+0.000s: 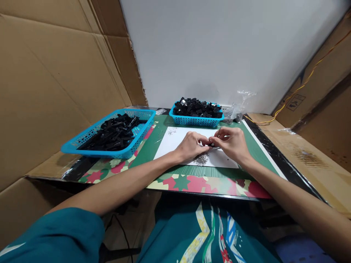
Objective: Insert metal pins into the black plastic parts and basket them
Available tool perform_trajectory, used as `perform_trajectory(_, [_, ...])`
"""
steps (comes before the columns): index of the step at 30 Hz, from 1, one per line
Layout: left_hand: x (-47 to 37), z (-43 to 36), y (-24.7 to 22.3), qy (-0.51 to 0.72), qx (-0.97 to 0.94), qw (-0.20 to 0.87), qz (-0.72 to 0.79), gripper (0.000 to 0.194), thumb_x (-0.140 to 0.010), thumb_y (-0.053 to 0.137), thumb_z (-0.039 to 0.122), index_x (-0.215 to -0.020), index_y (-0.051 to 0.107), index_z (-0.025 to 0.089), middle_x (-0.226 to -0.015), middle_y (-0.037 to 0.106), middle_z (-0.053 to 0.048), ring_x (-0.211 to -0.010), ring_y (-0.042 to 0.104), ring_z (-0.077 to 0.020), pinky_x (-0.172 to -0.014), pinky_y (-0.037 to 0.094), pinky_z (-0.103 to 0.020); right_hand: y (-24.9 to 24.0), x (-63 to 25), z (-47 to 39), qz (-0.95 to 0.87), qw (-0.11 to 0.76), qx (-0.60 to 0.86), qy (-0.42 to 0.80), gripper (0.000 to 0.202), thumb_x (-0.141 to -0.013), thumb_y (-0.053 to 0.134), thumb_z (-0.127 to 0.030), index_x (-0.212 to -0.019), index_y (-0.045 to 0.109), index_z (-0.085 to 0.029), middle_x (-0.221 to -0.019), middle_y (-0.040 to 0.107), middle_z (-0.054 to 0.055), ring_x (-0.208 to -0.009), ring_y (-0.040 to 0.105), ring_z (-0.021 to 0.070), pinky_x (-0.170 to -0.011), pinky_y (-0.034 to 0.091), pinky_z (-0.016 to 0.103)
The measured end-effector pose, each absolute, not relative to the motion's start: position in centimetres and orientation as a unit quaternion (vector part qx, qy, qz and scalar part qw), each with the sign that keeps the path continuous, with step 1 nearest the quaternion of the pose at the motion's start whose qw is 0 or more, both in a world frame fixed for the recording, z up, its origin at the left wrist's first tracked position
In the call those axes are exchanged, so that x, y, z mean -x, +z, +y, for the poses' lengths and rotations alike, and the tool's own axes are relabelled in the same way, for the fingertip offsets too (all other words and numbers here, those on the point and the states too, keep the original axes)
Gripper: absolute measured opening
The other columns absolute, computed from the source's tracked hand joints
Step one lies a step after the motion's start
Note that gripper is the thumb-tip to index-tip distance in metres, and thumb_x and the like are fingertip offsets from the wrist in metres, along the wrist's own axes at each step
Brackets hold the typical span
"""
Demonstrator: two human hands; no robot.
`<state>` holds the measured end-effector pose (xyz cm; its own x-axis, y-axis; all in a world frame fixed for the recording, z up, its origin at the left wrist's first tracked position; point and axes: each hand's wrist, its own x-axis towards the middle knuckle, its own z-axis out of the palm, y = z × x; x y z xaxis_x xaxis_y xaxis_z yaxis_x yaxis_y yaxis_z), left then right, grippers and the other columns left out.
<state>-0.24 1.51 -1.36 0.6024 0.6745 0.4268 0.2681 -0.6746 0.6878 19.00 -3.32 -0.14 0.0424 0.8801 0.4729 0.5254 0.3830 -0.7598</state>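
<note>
My left hand rests low over the white sheet, its thumb and fingers pinched on a small black part. From the other side my right hand meets it, fingers bent and closed at the same part. What exactly sits between the right fingertips is too small to make out. Just below the left hand lies a heap of tiny metal pieces. A thinner scatter of the same small pieces is at the sheet's far left corner.
A blue basket of long black parts stands at the left. Behind the sheet is a second blue basket heaped with black pieces. Clear plastic bags lie beside it. Cardboard walls flank the table; a yellow cable runs along the right.
</note>
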Motion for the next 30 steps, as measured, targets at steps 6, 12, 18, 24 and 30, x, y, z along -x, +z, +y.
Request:
perform_trajectory(6, [0.4, 1.1, -0.9, 0.357, -0.84, 0.275, 0.302, 0.014, -0.082, 0.075, 0.024, -0.093, 0.079, 0.017, -0.09, 0.08, -0.006, -0.083, 0.072, -0.0207, -0.073, 0.053, -0.03, -0.1, -19.1, -3.0, -0.63, 0.548, 0.483, 0.263, 0.032, -0.084, 0.08, -0.049, -0.08, 0.073, -0.018, -0.076, 0.076, 0.009, -0.068, 0.076, 0.0258, -0.061, 0.061, 0.036])
perform_trajectory(12, [1.0, 1.6, -0.6, 0.396, -0.76, 0.373, 0.355, 0.021, -0.093, 0.065, 0.037, -0.101, 0.055, 0.02, -0.087, 0.072, -0.003, -0.077, 0.067, -0.0175, -0.068, 0.05, -0.029, 0.6, -23.6, -1.3, -0.603, 0.584, 0.498, 0.216, 0.035, -0.093, 0.064, -0.051, -0.093, 0.072, -0.016, -0.064, 0.065, 0.002, -0.051, 0.062, 0.0172, -0.054, 0.05, 0.031])
perform_trajectory(18, [1.6, 3.2, -1.0, 0.436, -0.719, 0.425, 0.336, 0.021, -0.095, 0.058, 0.037, -0.101, 0.044, 0.023, -0.077, 0.059, 0.005, -0.071, 0.058, -0.0127, -0.07, 0.045, -0.027, -0.2, -27.7, 0.1, -0.7, 0.326, 0.573, 0.275, 0.036, -0.082, 0.067, -0.05, -0.071, 0.071, -0.016, -0.053, 0.048, -0.004, -0.05, 0.039, 0.0116, -0.049, 0.026, 0.027])
perform_trajectory(24, [1.0, 3.7, -1.3, 0.437, -0.7, 0.453, 0.338, 0.017, -0.091, 0.058, 0.028, -0.104, 0.049, 0.023, -0.079, 0.052, 0.005, -0.072, 0.055, -0.0118, -0.063, 0.039, -0.024, -1.1, -27.8, 0.5, -0.712, 0.27, 0.576, 0.297, 0.029, -0.076, 0.075, -0.044, -0.077, 0.075, -0.016, -0.056, 0.051, -0.004, -0.054, 0.039, 0.0118, -0.054, 0.026, 0.027])
perform_trajectory(30, [0.6, 2.9, -1.3, 0.398, -0.72, 0.466, 0.325, 0.013, -0.092, 0.058, 0.029, -0.101, 0.06, 0.02, -0.083, 0.053, 0.001, -0.07, 0.046, -0.0111, -0.06, 0.038, -0.024, -1.5, -28.4, 0.9, -0.713, 0.264, 0.576, 0.302, 0.03, -0.074, 0.077, -0.043, -0.085, 0.079, -0.015, -0.057, 0.049, -0.005, -0.055, 0.038, 0.0117, -0.056, 0.026, 0.028])
